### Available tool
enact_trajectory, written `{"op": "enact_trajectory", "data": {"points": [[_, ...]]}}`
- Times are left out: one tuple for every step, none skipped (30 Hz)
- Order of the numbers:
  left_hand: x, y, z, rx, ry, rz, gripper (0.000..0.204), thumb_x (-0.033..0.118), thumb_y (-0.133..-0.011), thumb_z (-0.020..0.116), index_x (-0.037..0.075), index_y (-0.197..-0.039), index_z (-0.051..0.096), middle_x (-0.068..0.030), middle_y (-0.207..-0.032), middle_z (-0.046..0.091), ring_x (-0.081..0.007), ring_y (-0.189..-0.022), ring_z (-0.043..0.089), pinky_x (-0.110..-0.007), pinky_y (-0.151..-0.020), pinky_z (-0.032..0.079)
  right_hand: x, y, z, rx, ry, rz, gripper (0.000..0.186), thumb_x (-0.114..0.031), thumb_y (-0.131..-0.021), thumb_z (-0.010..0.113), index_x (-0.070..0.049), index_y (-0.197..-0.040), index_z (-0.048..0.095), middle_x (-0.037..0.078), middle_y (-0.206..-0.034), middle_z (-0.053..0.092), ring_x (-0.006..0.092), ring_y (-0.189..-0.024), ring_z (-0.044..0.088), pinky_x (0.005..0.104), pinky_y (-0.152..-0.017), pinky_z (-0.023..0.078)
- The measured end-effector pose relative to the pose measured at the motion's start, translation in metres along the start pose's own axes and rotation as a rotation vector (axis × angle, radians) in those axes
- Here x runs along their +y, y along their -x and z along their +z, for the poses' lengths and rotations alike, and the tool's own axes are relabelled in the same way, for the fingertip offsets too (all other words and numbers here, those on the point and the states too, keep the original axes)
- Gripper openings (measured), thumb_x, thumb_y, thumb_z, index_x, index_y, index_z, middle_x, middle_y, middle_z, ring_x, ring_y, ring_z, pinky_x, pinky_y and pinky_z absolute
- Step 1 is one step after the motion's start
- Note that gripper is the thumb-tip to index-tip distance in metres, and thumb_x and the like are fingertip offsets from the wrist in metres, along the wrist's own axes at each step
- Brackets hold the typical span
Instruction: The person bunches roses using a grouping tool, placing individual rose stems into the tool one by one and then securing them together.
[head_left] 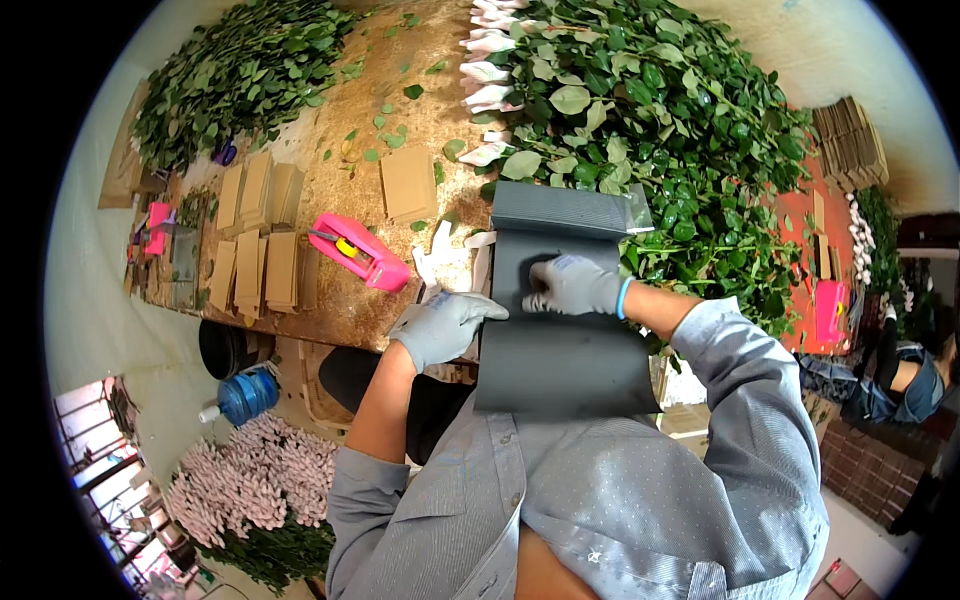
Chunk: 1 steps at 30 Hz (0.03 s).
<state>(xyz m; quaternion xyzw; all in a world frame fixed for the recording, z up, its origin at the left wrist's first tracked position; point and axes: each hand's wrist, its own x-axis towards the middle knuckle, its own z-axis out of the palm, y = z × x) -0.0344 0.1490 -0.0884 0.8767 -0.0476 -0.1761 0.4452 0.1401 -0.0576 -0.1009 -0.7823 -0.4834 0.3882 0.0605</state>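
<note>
A black sheet (560, 365) with a ribbed, folded far part (560, 210) lies in front of me, its near end hanging over the table edge against my shirt. My left hand (440, 328), in a grey glove, rests at the sheet's left edge with its fingers stretched out. On the middle of the sheet is my right hand (572, 285), also gloved, its fingers curled inward; whatever they may hold is hidden. White-wrapped flower heads (445, 258) lie just beyond my left hand. A pink tape dispenser (360, 252) stands to their left.
Leafy stems (660, 100) with white-wrapped heads pile up at the far right; another leafy heap (240, 75) lies far left. Cardboard pieces (262, 190) stand in stacks on the left. A blue water bottle (247, 396) and pale pink bundles (255, 470) are below. Another person (905, 385) is at right.
</note>
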Motion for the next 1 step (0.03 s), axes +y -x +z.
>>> {"op": "enact_trajectory", "data": {"points": [[-0.0007,0.0021,-0.0028,-0.041,0.066,-0.08,0.035,0.004,-0.092,0.054,0.007,-0.121,0.073,-0.0114,-0.133,0.069,-0.0298,-0.119,0.066,-0.037,-0.104,0.05,0.0018,-0.0002,0.0108,0.04,0.012,-0.027,0.064,-0.063,-0.09,0.069,-0.006,-0.12,0.066,0.023,-0.102,0.074,0.0322,-0.107,0.072,0.0429,-0.098,0.051]]}}
